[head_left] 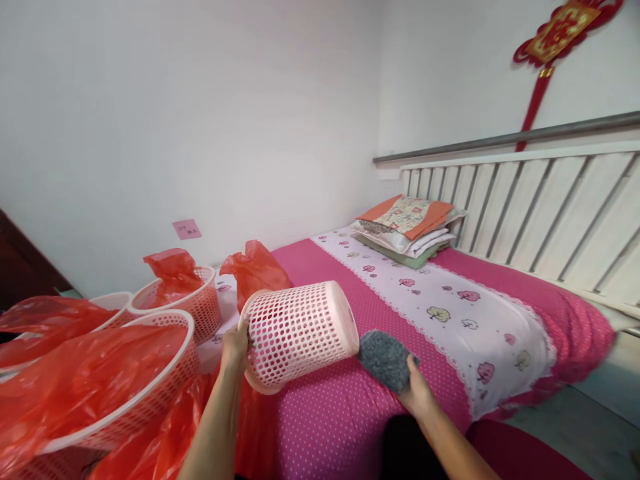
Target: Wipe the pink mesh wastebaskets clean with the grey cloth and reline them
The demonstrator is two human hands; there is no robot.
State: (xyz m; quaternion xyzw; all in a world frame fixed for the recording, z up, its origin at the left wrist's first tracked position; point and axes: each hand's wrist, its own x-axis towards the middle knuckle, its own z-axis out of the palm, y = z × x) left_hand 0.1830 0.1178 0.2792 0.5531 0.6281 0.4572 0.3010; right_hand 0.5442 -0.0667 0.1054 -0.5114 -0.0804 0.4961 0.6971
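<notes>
Left fingers (243, 328) are gripping a basket (303, 333); right fingers (412, 365) are holding a cloth (386, 360) beside its base; wiping is seemingly awaiting completion.

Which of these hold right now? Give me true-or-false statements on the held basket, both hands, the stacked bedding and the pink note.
1. The left hand grips the pink basket near its rim. True.
2. The right hand holds a brush. False: it holds a fuzzy grey cloth.
3. The held basket stands upright. False: it is tipped on its side, base toward the right hand.
4. Red plastic shows in other baskets at the picture's left. True.
5. The stacked bedding lies on the bed. True.
6. The pink note is on the bed. False: it is on the wall.
</notes>
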